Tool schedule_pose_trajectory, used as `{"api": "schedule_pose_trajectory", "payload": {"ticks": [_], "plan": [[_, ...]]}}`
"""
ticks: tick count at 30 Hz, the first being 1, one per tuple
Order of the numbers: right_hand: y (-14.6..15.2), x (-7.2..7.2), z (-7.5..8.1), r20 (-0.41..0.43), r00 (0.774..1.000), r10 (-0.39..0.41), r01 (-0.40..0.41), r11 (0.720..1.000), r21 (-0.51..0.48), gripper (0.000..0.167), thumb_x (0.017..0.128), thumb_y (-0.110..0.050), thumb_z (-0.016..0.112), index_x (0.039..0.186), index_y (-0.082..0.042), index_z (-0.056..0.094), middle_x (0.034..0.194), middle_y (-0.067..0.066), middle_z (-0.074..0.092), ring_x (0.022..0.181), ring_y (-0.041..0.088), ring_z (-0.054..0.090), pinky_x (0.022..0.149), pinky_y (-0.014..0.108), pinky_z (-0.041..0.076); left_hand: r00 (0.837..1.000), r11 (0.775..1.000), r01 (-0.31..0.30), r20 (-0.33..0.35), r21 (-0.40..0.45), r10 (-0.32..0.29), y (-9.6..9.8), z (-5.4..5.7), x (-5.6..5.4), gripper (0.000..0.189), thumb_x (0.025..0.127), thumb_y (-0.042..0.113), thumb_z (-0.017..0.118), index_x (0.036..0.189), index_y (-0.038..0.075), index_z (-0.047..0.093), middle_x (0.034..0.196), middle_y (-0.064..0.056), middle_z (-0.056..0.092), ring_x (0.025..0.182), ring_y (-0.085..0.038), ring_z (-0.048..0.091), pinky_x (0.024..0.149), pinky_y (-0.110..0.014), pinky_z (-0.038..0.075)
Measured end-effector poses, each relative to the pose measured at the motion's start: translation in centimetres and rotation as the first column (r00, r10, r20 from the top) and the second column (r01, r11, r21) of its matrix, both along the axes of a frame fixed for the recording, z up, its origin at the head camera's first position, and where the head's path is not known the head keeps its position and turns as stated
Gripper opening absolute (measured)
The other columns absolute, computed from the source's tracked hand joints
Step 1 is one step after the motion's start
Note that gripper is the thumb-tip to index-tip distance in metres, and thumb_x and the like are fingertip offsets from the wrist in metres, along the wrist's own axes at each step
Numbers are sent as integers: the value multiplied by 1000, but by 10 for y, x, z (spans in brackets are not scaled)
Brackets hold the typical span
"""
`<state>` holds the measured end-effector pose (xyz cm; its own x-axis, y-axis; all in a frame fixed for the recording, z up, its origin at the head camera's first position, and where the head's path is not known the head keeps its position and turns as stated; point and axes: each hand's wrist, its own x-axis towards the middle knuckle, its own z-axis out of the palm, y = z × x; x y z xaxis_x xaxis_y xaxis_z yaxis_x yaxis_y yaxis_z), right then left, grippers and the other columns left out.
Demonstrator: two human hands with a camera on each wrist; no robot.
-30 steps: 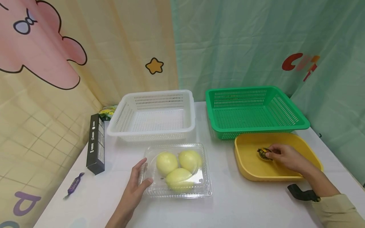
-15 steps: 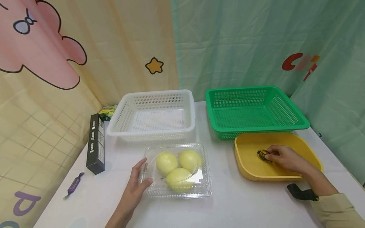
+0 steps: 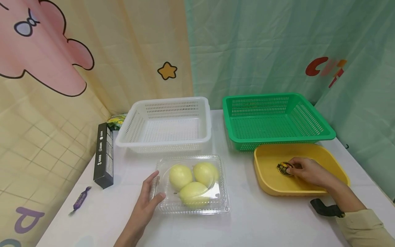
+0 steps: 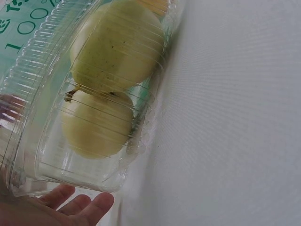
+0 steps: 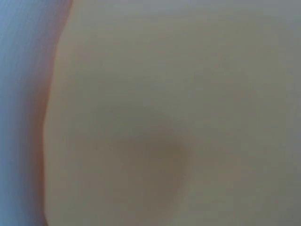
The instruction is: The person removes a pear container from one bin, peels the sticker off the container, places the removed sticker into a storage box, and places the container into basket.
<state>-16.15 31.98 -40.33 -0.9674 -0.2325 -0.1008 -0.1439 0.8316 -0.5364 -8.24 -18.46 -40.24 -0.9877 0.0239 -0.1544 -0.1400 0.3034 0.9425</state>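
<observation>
My left hand rests against the left end of a clear plastic clamshell box, its thumb at the near corner. Three pale yellow-green round fruits sit inside under the lid. In the left wrist view the fingers lie loosely extended at the box's end, by its lower corner. My right hand pinches a small round black-and-yellow label with a dark band across it, low over the floor of the yellow tray. The right wrist view is too blurred to show the hand.
A white basket and a green basket stand at the back. To the left are a black box, a purple wrapped candy and a green-yellow packet. A black curved piece is beside the right cuff.
The right hand shifts very slightly, and the label in its fingers moves a little left and turns to show more of its face. The left hand and clamshell box stay still.
</observation>
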Motion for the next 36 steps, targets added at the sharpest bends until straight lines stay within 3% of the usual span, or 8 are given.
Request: {"api": "schedule_pose_trajectory", "payload": {"ticks": [8,16,24,32,36], "plan": [[0,0,1,-30,1000,3,-3,1000,6,34,87,-22,66,108,4,64,86,3,57,74,5,43,60,20,37,1000,1000,3,-4,10,-3,0,-1,-1,64,92,18,54,146,29,22,160,-7,5,147,-38,-5,111,-67,0],[1,-1,1,-77,997,17,-15,1000,16,36,86,-23,67,111,2,64,89,4,59,77,3,44,64,20,39,1000,1000,2,0,13,-2,0,0,0,64,92,17,54,146,30,22,160,-6,7,148,-37,-4,112,-67,0],[1,2,5,-75,997,-12,11,1000,-13,45,88,-26,66,119,5,59,110,20,64,87,9,55,68,19,46,1000,1000,1,2,8,-1,0,0,0,64,92,19,54,146,31,22,160,-6,7,148,-37,-3,111,-68,1],[1,7,13,-94,995,-27,23,999,-47,47,88,-28,65,122,4,56,112,20,62,79,-9,48,61,20,47,1000,1000,2,2,4,-2,-1,1,0,64,92,19,54,146,31,22,160,-7,6,147,-38,-3,110,-69,1],[-1,10,18,-98,994,-36,34,999,-21,50,88,-33,64,123,2,56,117,20,60,90,7,54,64,20,47,1000,1000,3,0,7,-3,-1,1,0,64,92,18,54,146,31,22,160,-7,7,148,-37,-2,111,-68,1]]}}
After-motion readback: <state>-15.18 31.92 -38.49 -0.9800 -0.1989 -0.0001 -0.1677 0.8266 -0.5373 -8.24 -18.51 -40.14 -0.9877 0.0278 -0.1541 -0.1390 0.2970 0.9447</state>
